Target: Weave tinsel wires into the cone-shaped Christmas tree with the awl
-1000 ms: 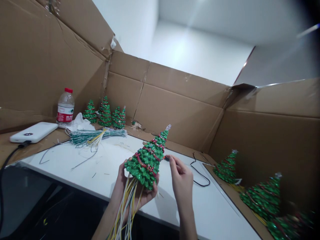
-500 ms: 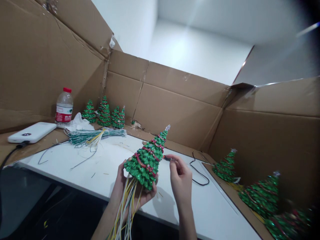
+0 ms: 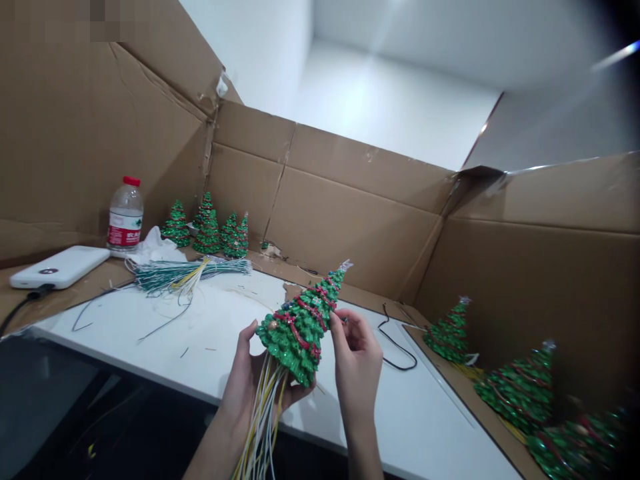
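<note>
A green glittery Christmas tree ornament with red garlands and a clear star on top leans to the right above the table. My left hand is closed around its base from below and behind. Yellow, white and green wires hang from the tree's underside over my left wrist. At the tree's right edge, my right hand is closed in a pinch, fingertips against the branches. Something small and dark shows between those fingers, too hidden to name.
Cut wires lie bundled on the white board, beside a tissue, a bottle and a power bank. More trees stand at the back left; others lie at right. Cardboard walls surround the table.
The tree has shifted slightly right and turned, showing more of its front. My right fingertips have closed up to its right edge. A dark-tipped thing seen between them before is now mostly hidden.
</note>
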Demonstrator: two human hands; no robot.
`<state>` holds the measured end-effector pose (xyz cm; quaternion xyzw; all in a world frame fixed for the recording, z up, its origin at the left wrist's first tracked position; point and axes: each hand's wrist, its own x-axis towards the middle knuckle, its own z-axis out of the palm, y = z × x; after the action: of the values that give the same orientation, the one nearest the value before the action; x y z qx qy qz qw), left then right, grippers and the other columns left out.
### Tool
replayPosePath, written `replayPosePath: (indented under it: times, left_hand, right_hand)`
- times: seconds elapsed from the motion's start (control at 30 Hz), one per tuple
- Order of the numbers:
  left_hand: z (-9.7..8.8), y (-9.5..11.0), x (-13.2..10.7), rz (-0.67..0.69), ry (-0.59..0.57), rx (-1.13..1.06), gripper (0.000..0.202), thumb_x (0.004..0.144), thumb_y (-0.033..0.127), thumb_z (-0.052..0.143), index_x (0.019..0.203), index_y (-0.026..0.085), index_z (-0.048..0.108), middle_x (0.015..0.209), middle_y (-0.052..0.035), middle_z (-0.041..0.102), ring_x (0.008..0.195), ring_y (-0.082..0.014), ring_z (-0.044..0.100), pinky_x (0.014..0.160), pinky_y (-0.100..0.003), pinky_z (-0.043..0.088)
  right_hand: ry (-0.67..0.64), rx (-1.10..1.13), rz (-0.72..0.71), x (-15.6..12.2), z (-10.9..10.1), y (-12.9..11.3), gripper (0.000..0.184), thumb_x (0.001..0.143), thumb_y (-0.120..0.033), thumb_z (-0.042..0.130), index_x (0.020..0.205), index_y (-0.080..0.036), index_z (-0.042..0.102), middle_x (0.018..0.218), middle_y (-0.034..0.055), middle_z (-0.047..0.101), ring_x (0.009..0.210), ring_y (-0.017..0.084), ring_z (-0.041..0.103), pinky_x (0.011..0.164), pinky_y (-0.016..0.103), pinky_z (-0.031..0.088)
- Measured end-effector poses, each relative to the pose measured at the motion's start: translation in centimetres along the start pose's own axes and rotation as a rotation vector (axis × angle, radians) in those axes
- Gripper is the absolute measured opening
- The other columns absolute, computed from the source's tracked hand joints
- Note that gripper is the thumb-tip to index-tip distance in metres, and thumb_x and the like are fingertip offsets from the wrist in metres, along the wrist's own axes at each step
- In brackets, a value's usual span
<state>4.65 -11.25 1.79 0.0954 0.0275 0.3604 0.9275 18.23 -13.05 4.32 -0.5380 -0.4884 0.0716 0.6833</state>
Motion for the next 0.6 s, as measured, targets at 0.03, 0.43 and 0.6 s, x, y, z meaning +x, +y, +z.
replayPosePath:
  times: [0.03, 0.43, 0.6]
  left_hand:
    - [0.07, -0.04, -0.05, 0.021, 0.004, 0.009, 0.051, 0.081, 0.051, 0.056, 0.115, 0.014, 0.059, 0.091, -0.0134, 0.07, 0.086, -0.0292, 0.066, 0.081, -0.048, 0.048]
    - [0.84, -0.64, -0.22, 0.206, 0.096, 0.066, 0.047, 0.083, 0.042, 0.056, 0.125, 0.02, 0.053, 0.095, -0.0102, 0.071, 0.081, -0.0265, 0.068, 0.079, -0.045, 0.051]
    - [0.43, -0.11, -0.16, 0.159, 0.045, 0.045, 0.05, 0.081, 0.044, 0.057, 0.122, 0.017, 0.054, 0.094, -0.0122, 0.07, 0.084, -0.0289, 0.067, 0.08, -0.048, 0.05]
  right_hand:
    - [-0.007, 0.011, 0.017, -0.01, 0.01, -0.01, 0.029, 0.08, -0.045, 0.059, 0.086, -0.016, 0.059, 0.062, -0.0033, 0.045, 0.055, 0.011, 0.039, 0.049, 0.022, 0.03]
    - [-0.084, 0.21, 0.151, 0.18, 0.1, -0.31, 0.035, 0.074, -0.051, 0.062, 0.081, -0.017, 0.053, 0.055, -0.0061, 0.039, 0.049, 0.008, 0.029, 0.044, 0.019, 0.021]
    - [-0.082, 0.232, 0.14, 0.0, -0.37, -0.79, 0.036, 0.075, -0.052, 0.062, 0.081, -0.018, 0.052, 0.052, -0.0087, 0.031, 0.046, 0.007, 0.023, 0.041, 0.018, 0.019]
